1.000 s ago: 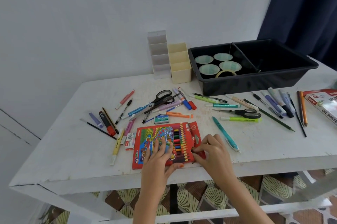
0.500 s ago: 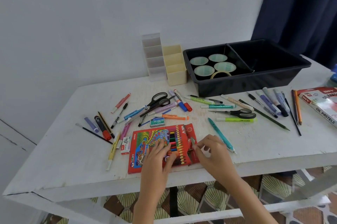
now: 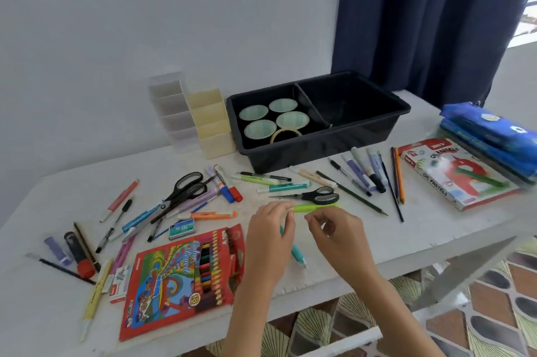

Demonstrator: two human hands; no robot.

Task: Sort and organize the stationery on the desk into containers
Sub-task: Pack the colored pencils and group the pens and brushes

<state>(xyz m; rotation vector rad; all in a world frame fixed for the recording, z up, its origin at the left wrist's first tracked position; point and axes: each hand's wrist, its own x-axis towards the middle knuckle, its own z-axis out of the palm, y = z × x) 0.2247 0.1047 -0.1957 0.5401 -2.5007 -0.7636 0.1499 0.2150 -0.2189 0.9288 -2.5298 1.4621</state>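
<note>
- Lime-green highlighter with a white end (image 3: 316, 207): lies crosswise near the middle of the white table (image 3: 436, 229), just in front of the small grey-handled scissors (image 3: 318, 197); lifted or resting, cannot be told.
- Left hand (image 3: 270, 230): pinches the highlighter's white end between thumb and fingertips.
- Right hand (image 3: 338, 230): fingers curled, tips just beside and below the highlighter's green barrel; contact with it, or anything held, cannot be told.
- Teal pen (image 3: 299, 259): partly hidden under the left hand, tip towards the table's near edge.
- Red flat box of coloured pencils (image 3: 186, 275): left of the left hand, at the near edge, flap open.
- Large black-handled scissors (image 3: 183, 191): among loose pens and markers further left.
- Black plastic two-compartment tray (image 3: 319, 143): at the back of the table; four pale green tape rolls (image 3: 257, 128) and a beige tape ring (image 3: 286, 134) in its left compartment.
- Cream stepped organiser (image 3: 212, 127) and clear stepped organiser (image 3: 174, 112): side by side, left of the tray.
- Oil pastels box (image 3: 453, 173): at the right, beside a blue patterned pouch (image 3: 488, 136).
</note>
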